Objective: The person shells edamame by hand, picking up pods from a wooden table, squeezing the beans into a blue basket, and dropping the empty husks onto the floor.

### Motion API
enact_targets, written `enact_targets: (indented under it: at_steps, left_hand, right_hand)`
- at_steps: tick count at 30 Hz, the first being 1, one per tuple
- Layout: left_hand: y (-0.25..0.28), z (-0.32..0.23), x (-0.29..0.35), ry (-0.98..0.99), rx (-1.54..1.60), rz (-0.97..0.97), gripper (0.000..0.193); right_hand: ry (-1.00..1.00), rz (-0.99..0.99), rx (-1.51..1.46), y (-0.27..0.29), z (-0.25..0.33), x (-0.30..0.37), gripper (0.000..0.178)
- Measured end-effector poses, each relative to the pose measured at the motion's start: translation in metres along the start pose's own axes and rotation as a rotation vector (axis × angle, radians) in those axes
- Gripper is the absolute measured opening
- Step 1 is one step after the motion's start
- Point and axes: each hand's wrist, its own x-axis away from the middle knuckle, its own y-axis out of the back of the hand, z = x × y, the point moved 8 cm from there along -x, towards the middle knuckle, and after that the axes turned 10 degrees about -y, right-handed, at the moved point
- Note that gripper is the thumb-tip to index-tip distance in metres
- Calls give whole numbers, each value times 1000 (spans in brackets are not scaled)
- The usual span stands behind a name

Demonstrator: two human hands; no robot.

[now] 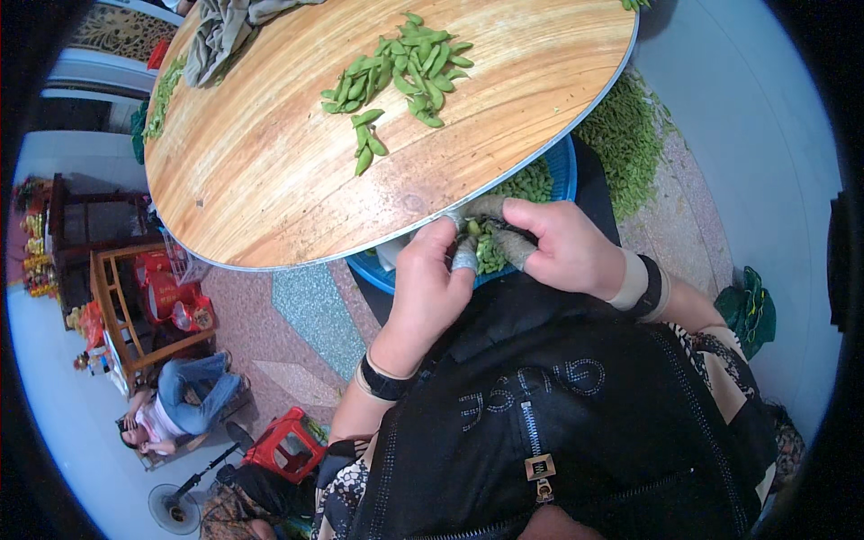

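Observation:
My left hand (425, 279) and my right hand (574, 249) meet at the near edge of the round wooden table (297, 193). Their thumbs and forefingers wear wrapped, greyish coverings. Between the fingertips is a green soybean pod (474, 229), mostly hidden, pinched from both sides. Right below lies a blue plastic basket (564, 171) holding shelled green beans (531, 183); the table edge and my hands cover part of it. Farther up the tabletop lies a loose pile of whole green pods (423, 67), with a few pods (364, 144) nearer to me.
A heap of green husks (625, 135) covers the floor at right. Grey cloth (220, 40) lies on the table's far left. At lower left are a red stool (288, 445), a pedestal fan (175, 506) and a seated person (184, 400). A dark green bag (747, 310) sits at right.

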Motion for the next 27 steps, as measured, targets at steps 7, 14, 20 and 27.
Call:
enact_targets:
  at_steps: [7,14,20,27]
  left_hand:
    - [38,-51,-10,-235,-279,-112,35]
    - [92,-26,-39,-45,-886,-396,20]
    - [86,-28,-31,-191,-829,-491,16]
    - [42,-24,-18,75,197,-322,16]
  right_hand:
    - [-88,-268,20,52,-16,22,36]
    - [-226,-652,610,160,-92,75,40]
    - [-503,-535,628,131,-104,73,38]
    - [-234,-313,100,74,-16,26,40]
